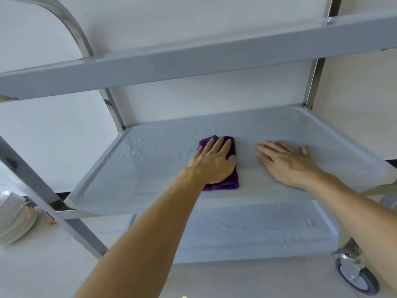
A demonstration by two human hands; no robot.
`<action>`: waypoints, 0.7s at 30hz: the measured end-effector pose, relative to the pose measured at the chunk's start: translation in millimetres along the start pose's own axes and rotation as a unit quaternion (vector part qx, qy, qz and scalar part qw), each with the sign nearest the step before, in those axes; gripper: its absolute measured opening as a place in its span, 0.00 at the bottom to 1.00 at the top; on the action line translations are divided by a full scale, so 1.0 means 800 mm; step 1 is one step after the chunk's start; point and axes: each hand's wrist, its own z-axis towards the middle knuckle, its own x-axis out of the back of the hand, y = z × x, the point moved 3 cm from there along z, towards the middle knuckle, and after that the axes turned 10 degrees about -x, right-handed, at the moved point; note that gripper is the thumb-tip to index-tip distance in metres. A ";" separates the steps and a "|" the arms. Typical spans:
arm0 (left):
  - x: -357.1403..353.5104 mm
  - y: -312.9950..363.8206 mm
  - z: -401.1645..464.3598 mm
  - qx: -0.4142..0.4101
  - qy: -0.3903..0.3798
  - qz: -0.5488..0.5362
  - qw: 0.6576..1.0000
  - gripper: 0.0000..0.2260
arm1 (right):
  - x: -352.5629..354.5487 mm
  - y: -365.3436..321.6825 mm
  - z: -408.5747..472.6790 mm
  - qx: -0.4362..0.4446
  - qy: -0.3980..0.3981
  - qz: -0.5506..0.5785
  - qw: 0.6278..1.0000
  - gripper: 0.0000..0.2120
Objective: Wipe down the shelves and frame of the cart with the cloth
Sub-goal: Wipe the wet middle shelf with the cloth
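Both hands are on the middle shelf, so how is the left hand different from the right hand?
The left hand presses flat on the purple cloth; the right hand lies on the bare middle shelf with nothing under it. The left hand's fingers point toward the back of the shelf; the right hand's point sideways toward the cloth. Both lie flat with straight fingers.

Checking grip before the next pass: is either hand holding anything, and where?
Nothing gripped. Left hand presses flat on the purple cloth's middle; right hand rests flat on the middle shelf.
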 end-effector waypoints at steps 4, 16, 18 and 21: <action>0.032 -0.119 -0.031 0.067 0.018 0.030 0.997 0.26 | -0.004 0.000 0.002 -0.004 0.005 0.015 1.000 0.22; 0.032 -0.157 -0.015 0.127 0.047 0.013 0.991 0.28 | 0.000 -0.058 0.044 -0.036 0.026 0.000 0.999 0.19; 0.030 -0.153 -0.015 0.121 0.040 0.011 0.992 0.28 | -0.006 -0.058 0.048 -0.038 0.023 0.013 0.999 0.20; 0.021 -0.125 -0.009 0.087 0.039 0.006 0.995 0.28 | -0.013 -0.054 0.050 -0.043 0.043 0.015 0.998 0.22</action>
